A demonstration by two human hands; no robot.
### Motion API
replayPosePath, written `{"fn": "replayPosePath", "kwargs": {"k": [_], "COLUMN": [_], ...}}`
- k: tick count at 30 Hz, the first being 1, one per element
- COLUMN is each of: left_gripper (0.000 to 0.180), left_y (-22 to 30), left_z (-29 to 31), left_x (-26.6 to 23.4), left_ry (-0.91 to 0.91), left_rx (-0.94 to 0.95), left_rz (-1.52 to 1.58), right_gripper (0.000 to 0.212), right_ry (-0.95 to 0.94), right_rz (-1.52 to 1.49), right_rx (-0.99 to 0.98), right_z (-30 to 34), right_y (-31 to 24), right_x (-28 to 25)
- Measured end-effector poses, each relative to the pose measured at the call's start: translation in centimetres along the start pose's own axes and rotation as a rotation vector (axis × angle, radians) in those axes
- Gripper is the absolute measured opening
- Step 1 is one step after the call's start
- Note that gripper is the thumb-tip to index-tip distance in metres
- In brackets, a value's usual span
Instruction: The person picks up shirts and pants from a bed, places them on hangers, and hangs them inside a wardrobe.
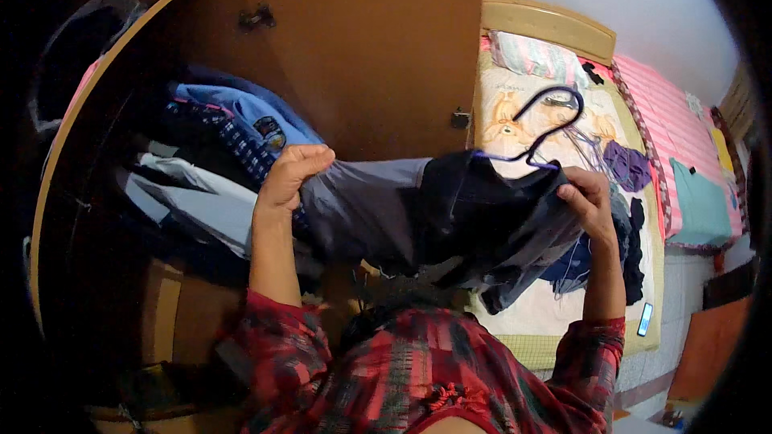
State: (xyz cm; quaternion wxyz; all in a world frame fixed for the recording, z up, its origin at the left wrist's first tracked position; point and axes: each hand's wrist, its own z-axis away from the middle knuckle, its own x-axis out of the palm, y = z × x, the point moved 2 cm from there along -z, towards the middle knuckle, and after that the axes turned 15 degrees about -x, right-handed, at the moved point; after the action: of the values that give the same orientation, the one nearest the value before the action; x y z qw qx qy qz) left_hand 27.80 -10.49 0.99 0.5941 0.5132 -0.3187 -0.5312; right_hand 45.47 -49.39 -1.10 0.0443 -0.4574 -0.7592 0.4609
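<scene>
A black and grey shirt (pixel 462 217) is stretched between my two hands in front of my body. My left hand (pixel 285 181) pinches the end of its grey sleeve, pulling it out to the left. At the right, my right hand (pixel 595 205) grips the black shoulder beside the neckline. A dark purple hanger (pixel 579 112) sits inside the neck opening, its hook sticking up above the collar. Folds hide the lower part of the shirt and the hanger's arms.
An open wardrobe at the left holds blue clothes (pixel 289 116) and a white garment (pixel 201 197). Its brown door (pixel 378 48) stands ahead. On the bed (pixel 523 325) at the right lie a pillow (pixel 539 60), a purple garment (pixel 627 167), dark clothes and a phone (pixel 646 319).
</scene>
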Motion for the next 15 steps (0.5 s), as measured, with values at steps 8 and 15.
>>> {"fn": "replayPosePath", "kwargs": {"k": [8,15], "left_gripper": [0.024,0.027], "left_y": [2.3,1.1], "left_z": [2.7,3.9], "left_x": [-0.1,6.7], "left_ry": [0.008,0.513], "left_rx": [0.058,0.997], "left_rz": [-0.049,-0.882], "right_gripper": [0.023,0.02], "right_ry": [-0.05,-0.001], "right_rz": [-0.031,-0.227], "right_rx": [-0.087,0.178], "right_z": [-1.5,-2.3], "right_y": [-1.0,0.6], "right_x": [-0.6,3.8]}}
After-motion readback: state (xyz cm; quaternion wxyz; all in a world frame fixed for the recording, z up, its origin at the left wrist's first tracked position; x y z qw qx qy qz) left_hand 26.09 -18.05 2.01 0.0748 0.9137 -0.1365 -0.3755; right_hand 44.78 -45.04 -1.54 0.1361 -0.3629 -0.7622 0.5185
